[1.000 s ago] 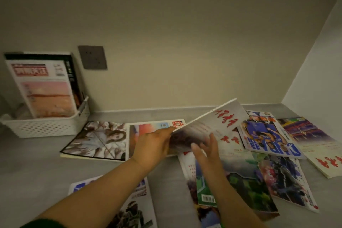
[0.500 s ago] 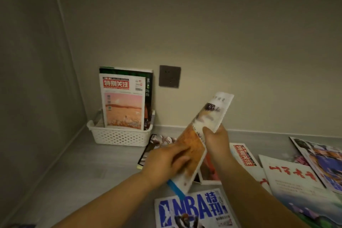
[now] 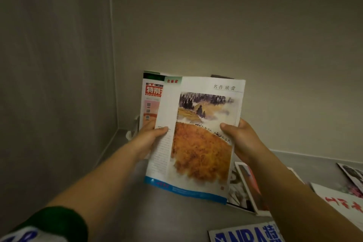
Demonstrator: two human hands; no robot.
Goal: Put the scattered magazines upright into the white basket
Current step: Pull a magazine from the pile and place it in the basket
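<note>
I hold a magazine [image 3: 198, 137] with an orange landscape painting on its page upright in front of me. My left hand [image 3: 151, 137] grips its left edge and my right hand [image 3: 237, 135] grips its right edge, thumbs on the page. Behind it stands a magazine with a red title block [image 3: 151, 100], upright in the white basket [image 3: 132, 129], of which only a bit of rim shows by the left wall corner. Several other magazines lie flat on the grey surface to the right, among them a blue NBA one [image 3: 249, 233] and a white one with red characters [image 3: 341, 202].
The basket sits in the corner where the left wall meets the back wall. A dark wall socket [image 3: 218, 76] peeks out above the held magazine. Two overlapping magazines [image 3: 243, 186] lie under my right forearm. Bare grey surface [image 3: 157, 212] lies below the held magazine.
I have turned the magazine from edge-on and tilted to face me upright, and moved it left toward the basket. It now covers most of the basket. Both hands shifted to its side edges.
</note>
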